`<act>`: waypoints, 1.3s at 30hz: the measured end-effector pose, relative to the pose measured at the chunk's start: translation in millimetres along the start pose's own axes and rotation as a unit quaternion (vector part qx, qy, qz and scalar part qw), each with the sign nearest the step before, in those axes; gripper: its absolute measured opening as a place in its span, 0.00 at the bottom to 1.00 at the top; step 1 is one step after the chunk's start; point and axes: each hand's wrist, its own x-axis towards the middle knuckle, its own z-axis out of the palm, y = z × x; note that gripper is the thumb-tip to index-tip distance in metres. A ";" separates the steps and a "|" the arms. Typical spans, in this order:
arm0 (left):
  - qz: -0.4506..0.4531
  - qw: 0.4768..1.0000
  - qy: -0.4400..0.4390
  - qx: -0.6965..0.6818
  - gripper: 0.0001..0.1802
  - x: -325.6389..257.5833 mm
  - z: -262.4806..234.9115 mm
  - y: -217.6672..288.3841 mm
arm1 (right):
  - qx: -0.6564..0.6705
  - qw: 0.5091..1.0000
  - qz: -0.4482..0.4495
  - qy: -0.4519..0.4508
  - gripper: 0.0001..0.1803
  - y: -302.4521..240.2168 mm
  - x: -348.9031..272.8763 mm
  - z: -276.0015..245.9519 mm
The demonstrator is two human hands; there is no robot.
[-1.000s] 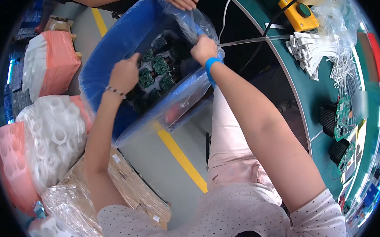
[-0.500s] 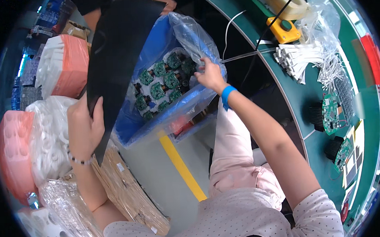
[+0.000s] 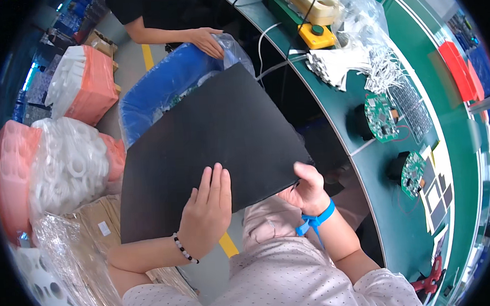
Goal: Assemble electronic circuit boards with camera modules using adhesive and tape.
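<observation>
Black sheet, large, flat, tilted, held up over lap and in front of blue bin, hiding most of bin's inside. Left hand flat on sheet's near edge, fingers together, stretched out on top face, thumb not visible, so grip from below can't tell. Right hand at sheet's near right corner, fingers curled and clamped on edge, blue wrist strap just behind. Beyond fingertips, past sheet's far edge: co-worker's hand resting on bin's clear plastic liner. Right of right-hand fingers: green bench w/ round green circuit boards, white wire bundle, yellow box. Left of left-hand fingers: bags of white foam parts, pink trays.
</observation>
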 end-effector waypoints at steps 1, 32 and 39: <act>0.010 0.999 -0.011 -0.044 0.21 -5.6 -1.4 9.1 | 0.085 0.996 -0.009 0.010 0.28 2.2 -10.1 8.7; -0.598 0.447 -0.010 -0.665 0.19 -215.0 88.1 -47.6 | -0.017 0.913 -0.016 0.408 0.20 -7.7 -173.4 -116.7; -0.455 0.513 -0.096 -0.722 0.18 -106.0 89.3 -44.4 | 0.132 0.882 -0.194 0.409 0.21 1.9 -270.5 -149.9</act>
